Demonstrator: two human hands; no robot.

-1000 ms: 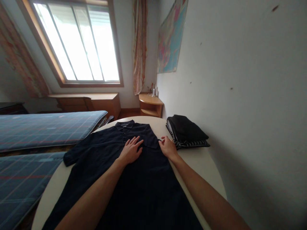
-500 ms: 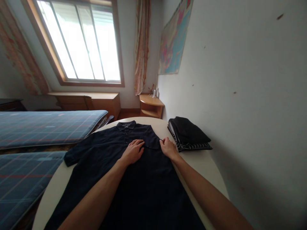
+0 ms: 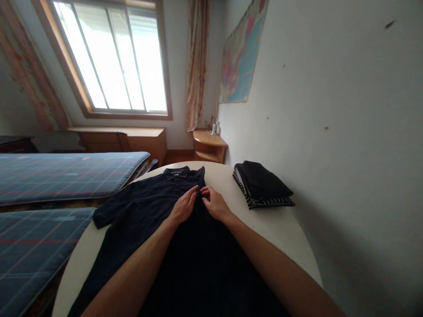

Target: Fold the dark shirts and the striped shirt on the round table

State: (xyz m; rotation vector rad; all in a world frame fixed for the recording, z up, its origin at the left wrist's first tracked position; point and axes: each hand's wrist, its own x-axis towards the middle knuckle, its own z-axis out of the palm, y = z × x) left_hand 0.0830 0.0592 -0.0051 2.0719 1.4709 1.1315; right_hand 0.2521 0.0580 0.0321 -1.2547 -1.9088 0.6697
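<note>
A dark navy short-sleeved collared shirt (image 3: 198, 251) lies spread on a round cream-white table (image 3: 280, 229), collar toward the far edge, its right-side sleeve drawn inward over the chest. The right hand (image 3: 215, 204) pinches this dark cloth between thumb and fingers. The left hand (image 3: 184, 207) rests on the chest just beside it, fingers extended; whether they grip is unclear. Rightward sits a folded black-and-striped fabric stack (image 3: 264, 182); leftward, blue plaid mattresses (image 3: 66, 176).

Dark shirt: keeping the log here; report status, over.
Right hand pinching dark shirt, left hand touching it. Left sleeve spread, right side bunched. Folded black stack at right, apart from hands.
</note>
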